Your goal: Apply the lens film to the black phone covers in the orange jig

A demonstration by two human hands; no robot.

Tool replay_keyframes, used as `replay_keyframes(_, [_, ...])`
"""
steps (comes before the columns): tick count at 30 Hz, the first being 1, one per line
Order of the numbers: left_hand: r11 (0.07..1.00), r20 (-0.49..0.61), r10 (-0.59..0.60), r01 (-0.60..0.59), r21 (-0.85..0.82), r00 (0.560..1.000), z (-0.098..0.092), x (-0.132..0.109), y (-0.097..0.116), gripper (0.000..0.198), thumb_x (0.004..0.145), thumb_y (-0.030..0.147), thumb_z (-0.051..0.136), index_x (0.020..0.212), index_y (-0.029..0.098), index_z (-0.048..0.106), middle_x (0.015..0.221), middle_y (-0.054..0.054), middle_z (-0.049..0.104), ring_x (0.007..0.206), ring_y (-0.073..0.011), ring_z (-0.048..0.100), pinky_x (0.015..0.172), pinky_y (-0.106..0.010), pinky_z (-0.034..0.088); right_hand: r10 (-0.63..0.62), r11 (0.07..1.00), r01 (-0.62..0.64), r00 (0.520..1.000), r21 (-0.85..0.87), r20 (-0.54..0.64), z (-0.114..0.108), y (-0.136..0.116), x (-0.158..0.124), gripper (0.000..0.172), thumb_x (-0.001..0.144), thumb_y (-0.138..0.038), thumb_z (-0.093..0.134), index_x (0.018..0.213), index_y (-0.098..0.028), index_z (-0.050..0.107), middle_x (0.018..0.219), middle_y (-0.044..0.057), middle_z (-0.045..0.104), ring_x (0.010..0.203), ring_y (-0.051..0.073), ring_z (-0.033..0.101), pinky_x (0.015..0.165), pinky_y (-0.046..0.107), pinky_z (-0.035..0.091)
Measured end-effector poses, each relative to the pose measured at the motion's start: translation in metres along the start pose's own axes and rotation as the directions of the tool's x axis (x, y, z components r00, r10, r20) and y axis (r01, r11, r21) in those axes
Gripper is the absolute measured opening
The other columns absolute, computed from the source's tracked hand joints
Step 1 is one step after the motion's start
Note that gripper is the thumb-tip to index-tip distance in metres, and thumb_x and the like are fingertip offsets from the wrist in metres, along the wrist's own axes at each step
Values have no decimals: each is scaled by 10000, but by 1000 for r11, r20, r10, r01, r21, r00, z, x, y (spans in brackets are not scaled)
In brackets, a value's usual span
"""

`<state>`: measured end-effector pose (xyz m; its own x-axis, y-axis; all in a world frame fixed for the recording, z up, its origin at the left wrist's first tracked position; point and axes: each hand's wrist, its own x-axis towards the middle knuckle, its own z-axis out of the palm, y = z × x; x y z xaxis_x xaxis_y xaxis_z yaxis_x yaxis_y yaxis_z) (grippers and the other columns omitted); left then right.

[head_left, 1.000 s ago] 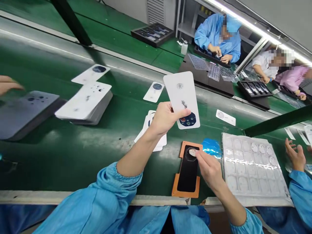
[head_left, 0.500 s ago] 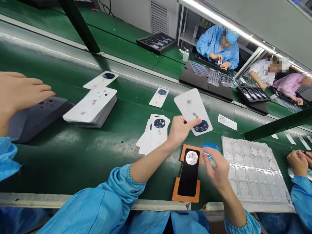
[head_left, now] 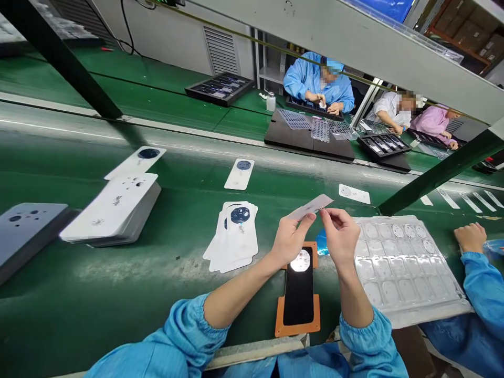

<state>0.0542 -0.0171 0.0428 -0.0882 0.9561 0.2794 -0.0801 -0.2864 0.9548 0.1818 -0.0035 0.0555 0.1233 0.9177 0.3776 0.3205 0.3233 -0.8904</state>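
My left hand (head_left: pixel 289 239) grips a white phone-back sheet (head_left: pixel 311 207), tilted so that I see it nearly edge-on. At the sheet's near right edge, my right hand (head_left: pixel 340 231) is pinched closed on it. Below my hands lies an orange fixture (head_left: pixel 280 317) holding a black phone-shaped panel (head_left: pixel 299 296) with a silvery octagonal patch (head_left: pixel 301 261) at its top, partly behind my left hand. A piece of blue film (head_left: pixel 322 244) shows beside my right hand. Left of my hands, several white sheets with dark camera areas (head_left: pixel 238 241) lie overlapped.
A thick stack of white sheets (head_left: pixel 114 210) and a grey stack (head_left: pixel 31 223) stand at left. One sheet (head_left: pixel 239 176) lies farther back. On the right are a clear compartment tray (head_left: pixel 405 262), a green post (head_left: pixel 441 170) and a co-worker's hand (head_left: pixel 470 237). Others work across the line.
My right hand has risen from beside the fixture to the sheet. The sheet has turned from face-on to nearly edge-on. A co-worker's hand has left the grey stack. My view has shifted.
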Motion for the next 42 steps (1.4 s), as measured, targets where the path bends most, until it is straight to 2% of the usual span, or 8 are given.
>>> replay_keyframes(5, [999,27,51,-52,2,998,1,-2,1,453,961,525,504,1246,222,684,1250,-74,693,1183,-266,616,1017,-355,471,11,999,-12,1000,51,3,1,0,2,221,841,-398,678,848,-180,712,877,67,732,816,198,697,771,338,594])
replay_keyframes(17, [998,28,67,-66,-24,997,0,-3,3,444,959,523,509,1232,224,692,1253,-83,691,1188,-270,619,1032,-375,477,-3,994,2,1000,105,4,3,-3,1,188,828,-365,691,855,-180,712,886,65,732,824,200,696,780,346,594])
replay_keyframes(23, [981,65,186,-189,40,980,0,-2,5,370,992,414,494,1275,244,662,1312,-80,650,1222,-246,597,1056,-375,470,-6,996,6,1000,88,-1,5,-5,1,192,853,-365,645,865,-180,694,884,63,719,814,189,686,761,332,588])
replay_keyframes(28, [959,86,261,-268,89,962,1,-5,0,385,984,390,512,1328,253,621,1388,-76,599,1289,-249,554,1106,-397,441,-51,998,50,998,-32,-33,8,-9,0,145,857,-324,614,846,-190,669,835,36,697,771,174,662,742,318,567])
replay_keyframes(32, [996,34,89,-90,29,995,6,-4,-9,384,950,450,554,1229,226,692,1228,-81,703,1181,-288,631,1054,-439,495,-86,978,75,995,-194,-50,10,-3,10,129,811,-297,582,751,-200,641,753,13,673,695,162,632,692,292,533])
replay_keyframes(34, [989,-38,-85,79,-127,996,7,-1,-14,385,913,494,599,1071,175,747,1085,-97,752,1092,-304,675,1002,-470,536,10,970,-15,1000,-244,-20,4,10,20,114,760,-296,585,712,-202,626,709,7,673,662,164,630,661,279,518])
replay_keyframes(38, [813,-37,-374,309,-493,926,-6,4,-23,345,875,439,677,984,113,714,1095,-135,745,1050,-292,698,965,-511,555,330,879,-273,940,-390,85,-26,52,32,145,742,-286,522,695,-192,622,687,23,701,634,175,657,608,263,502])
replay_keyframes(42, [753,-28,-452,364,-548,892,-31,0,-26,266,884,363,685,1014,131,692,1124,-138,737,1028,-254,711,979,-502,545,432,791,-311,894,-526,121,-57,90,20,120,666,-226,563,550,-200,582,511,11,622,538,179,613,555,264,452])
